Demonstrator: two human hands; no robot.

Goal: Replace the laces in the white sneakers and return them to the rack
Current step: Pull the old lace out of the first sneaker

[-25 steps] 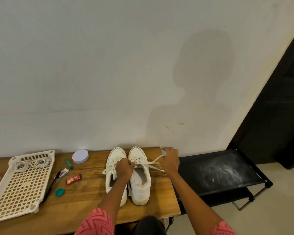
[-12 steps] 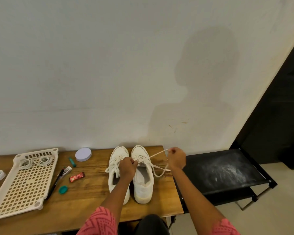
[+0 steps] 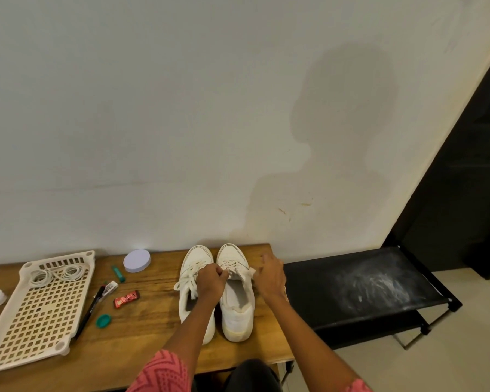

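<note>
White sneakers (image 3: pixel 235 290) side by side, toes to wall; left hand (image 3: pixel 210 281) pinches lace, right hand (image 3: pixel 269 274) grip unclear.

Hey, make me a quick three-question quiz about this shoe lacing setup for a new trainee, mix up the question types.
1. True or false: both white sneakers stand on the black rack.
2. Multiple choice: the coiled laces lie A) in the white perforated tray, B) on the rack, C) inside a sneaker.
3. Fill in: the left hand pinches a ____ at the right sneaker.

Key
1. False: they stand on the wooden table.
2. A.
3. Lace. The right hand is at that sneaker's outer side; what it holds cannot be made out.
</note>
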